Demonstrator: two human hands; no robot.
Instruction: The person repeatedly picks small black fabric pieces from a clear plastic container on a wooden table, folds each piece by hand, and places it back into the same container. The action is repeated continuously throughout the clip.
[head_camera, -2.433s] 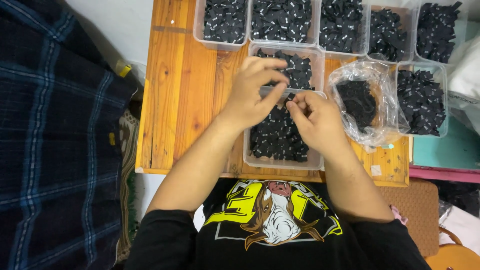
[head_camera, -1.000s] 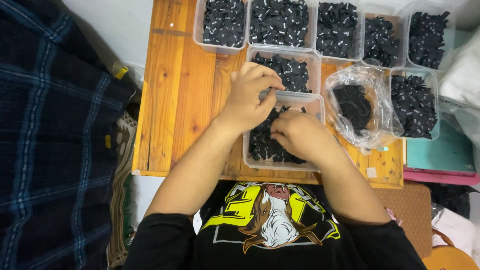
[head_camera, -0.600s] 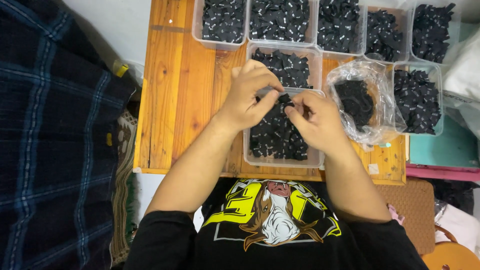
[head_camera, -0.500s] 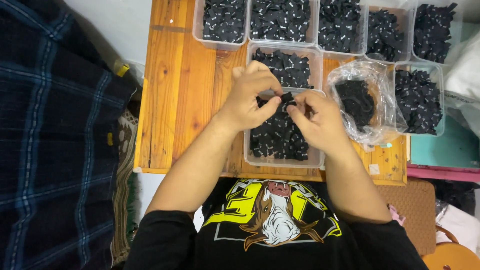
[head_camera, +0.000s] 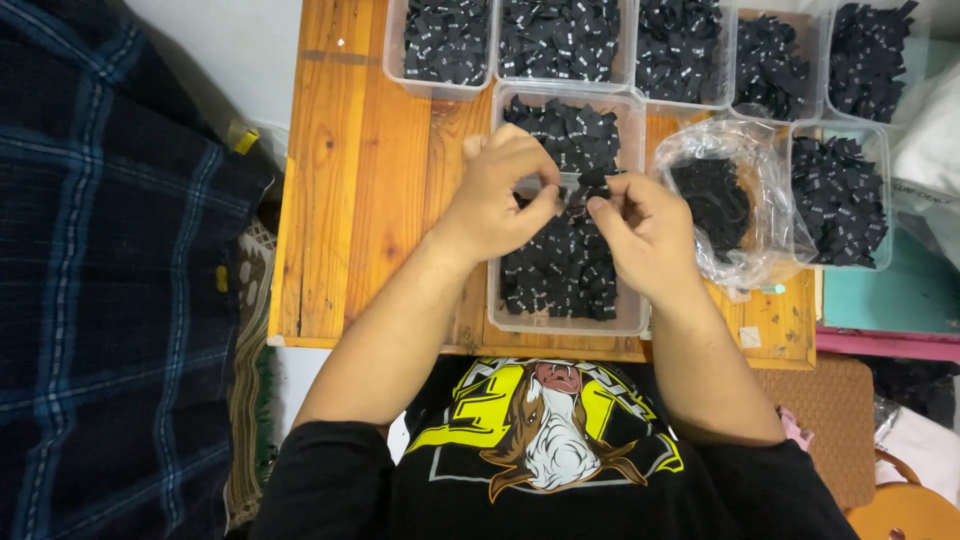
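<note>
Both hands meet above a clear plastic tub (head_camera: 560, 322) heaped with small black fabric tags on a grainy, knotted pine table (head_camera: 350, 180). The left hand (head_camera: 497, 195) pinches its thumb and fingertips narrowly on a little black tag (head_camera: 583, 190), and the right hand (head_camera: 645, 232) nips the same piece from the other side, fingers curled close. The tag is held just over the tub's far rim. More clear rectangular tubs (head_camera: 440, 50) of matte black tags line the far edge, and a crinkled, glossy plastic bag (head_camera: 735, 205) of tags sits just right of the hands.
</note>
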